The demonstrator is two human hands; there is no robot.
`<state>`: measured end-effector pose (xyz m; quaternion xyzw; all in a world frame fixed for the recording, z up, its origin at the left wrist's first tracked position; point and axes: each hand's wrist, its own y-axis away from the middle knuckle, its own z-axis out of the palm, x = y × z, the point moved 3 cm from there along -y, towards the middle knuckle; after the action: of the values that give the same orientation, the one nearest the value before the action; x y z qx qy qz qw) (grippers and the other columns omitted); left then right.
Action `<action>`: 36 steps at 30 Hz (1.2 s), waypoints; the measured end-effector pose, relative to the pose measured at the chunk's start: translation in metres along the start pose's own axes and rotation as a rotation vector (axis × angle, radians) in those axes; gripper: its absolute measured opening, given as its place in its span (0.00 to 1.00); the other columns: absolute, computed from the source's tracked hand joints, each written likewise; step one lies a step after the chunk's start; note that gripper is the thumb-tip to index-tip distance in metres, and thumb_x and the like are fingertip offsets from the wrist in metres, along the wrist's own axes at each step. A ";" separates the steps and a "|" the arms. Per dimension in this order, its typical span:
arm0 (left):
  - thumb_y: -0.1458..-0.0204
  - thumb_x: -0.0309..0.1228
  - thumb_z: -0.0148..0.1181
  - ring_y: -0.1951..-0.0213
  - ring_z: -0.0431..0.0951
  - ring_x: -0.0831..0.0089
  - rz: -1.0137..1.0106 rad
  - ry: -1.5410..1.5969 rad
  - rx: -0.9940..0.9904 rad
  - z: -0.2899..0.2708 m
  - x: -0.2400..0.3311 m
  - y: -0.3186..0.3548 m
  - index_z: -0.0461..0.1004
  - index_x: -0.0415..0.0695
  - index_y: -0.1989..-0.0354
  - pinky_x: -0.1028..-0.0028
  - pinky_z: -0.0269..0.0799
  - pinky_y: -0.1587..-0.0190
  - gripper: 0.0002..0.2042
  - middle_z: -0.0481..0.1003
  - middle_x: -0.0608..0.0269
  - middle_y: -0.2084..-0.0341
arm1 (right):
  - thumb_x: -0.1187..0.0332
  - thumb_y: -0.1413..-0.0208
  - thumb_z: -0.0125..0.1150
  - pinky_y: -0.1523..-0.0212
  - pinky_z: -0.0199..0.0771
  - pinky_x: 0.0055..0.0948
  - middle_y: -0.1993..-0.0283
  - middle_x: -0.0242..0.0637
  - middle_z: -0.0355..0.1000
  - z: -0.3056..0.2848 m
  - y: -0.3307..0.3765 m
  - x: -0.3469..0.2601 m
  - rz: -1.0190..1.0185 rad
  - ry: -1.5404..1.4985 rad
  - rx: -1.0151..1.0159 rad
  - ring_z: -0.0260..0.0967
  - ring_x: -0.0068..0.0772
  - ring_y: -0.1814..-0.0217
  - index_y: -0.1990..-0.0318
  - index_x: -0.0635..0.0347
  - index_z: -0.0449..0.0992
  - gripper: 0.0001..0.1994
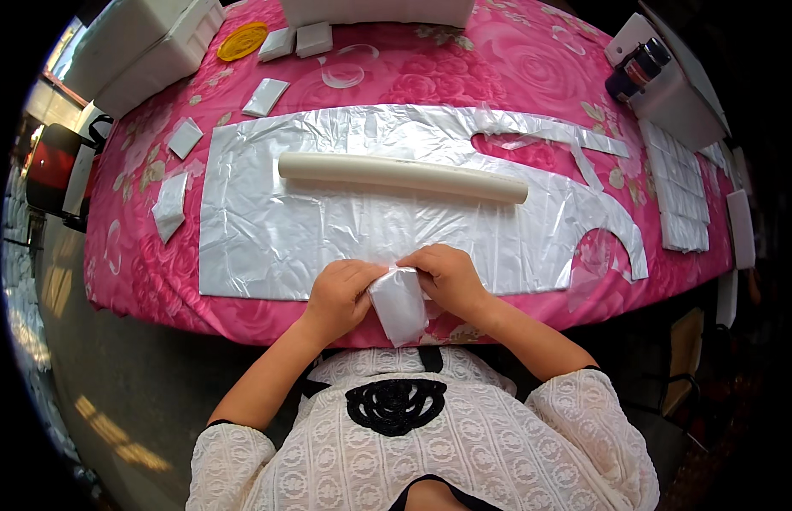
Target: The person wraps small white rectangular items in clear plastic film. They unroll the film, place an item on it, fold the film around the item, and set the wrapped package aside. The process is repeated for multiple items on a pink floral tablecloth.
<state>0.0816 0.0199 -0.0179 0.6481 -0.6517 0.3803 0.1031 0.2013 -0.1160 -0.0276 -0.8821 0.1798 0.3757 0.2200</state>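
Between my two hands, at the table's near edge, is a small folded packet of white plastic film [398, 305]. My left hand [343, 289] pinches its left upper side, and my right hand [444, 277] grips its right upper corner, fingers curled. Under and beyond my hands a stack of flat white plastic aprons [268, 213] lies spread out, neck loop and cut-out curves toward the right. Across the middle of it rests a long cream-coloured tube [400, 176], tilted slightly down to the right.
Several folded white packets [186, 138] lie along the table's left side, near a yellow round lid-like thing [243, 41]. White foam boxes [140, 51] stand at the back. Right of the aprons are a dark bottle [638, 70], a white box [685, 102] and rows of packets [675, 192].
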 end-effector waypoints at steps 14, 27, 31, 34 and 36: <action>0.51 0.34 0.55 0.46 0.64 0.56 0.003 -0.316 0.103 0.006 -0.001 -0.023 0.59 0.36 0.43 0.61 0.59 0.46 0.27 0.61 0.49 0.45 | 0.66 0.47 0.48 0.75 0.71 0.31 0.83 0.42 0.70 -0.005 -0.045 0.018 0.646 -0.265 -0.259 0.71 0.32 0.83 0.78 0.70 0.73 0.15; 0.52 0.38 0.53 0.36 0.51 0.56 -0.116 -0.399 -0.238 0.031 -0.004 -0.020 0.54 0.35 0.40 0.57 0.46 0.37 0.32 0.53 0.47 0.39 | 0.68 0.52 0.58 0.74 0.72 0.28 0.78 0.40 0.71 -0.005 -0.035 0.014 0.623 -0.317 -0.171 0.72 0.30 0.78 0.69 0.68 0.72 0.10; 0.53 0.34 0.54 0.38 0.55 0.58 -0.102 -0.423 -0.208 0.030 -0.007 -0.023 0.58 0.35 0.43 0.59 0.50 0.39 0.29 0.57 0.48 0.41 | 0.69 0.58 0.62 0.63 0.72 0.31 0.62 0.44 0.71 -0.007 -0.025 -0.003 0.307 0.140 0.081 0.70 0.37 0.61 0.62 0.66 0.72 0.14; 0.57 0.29 0.56 0.40 0.59 0.59 -0.068 -0.439 -0.172 0.029 -0.008 -0.027 0.60 0.36 0.44 0.61 0.54 0.40 0.28 0.60 0.50 0.43 | 0.69 0.60 0.63 0.54 0.68 0.36 0.52 0.45 0.67 -0.007 -0.020 0.000 0.019 0.336 0.133 0.64 0.42 0.50 0.59 0.64 0.71 0.17; 0.59 0.27 0.56 0.41 0.60 0.59 -0.050 -0.467 -0.195 0.028 -0.008 -0.029 0.60 0.36 0.45 0.61 0.55 0.41 0.28 0.60 0.50 0.43 | 0.70 0.61 0.63 0.49 0.66 0.38 0.49 0.44 0.65 -0.007 -0.016 0.007 -0.116 0.347 0.106 0.62 0.44 0.46 0.58 0.63 0.71 0.18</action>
<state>0.1193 0.0116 -0.0319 0.7212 -0.6753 0.1529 0.0212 0.2175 -0.1073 -0.0241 -0.9298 0.1832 0.1948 0.2530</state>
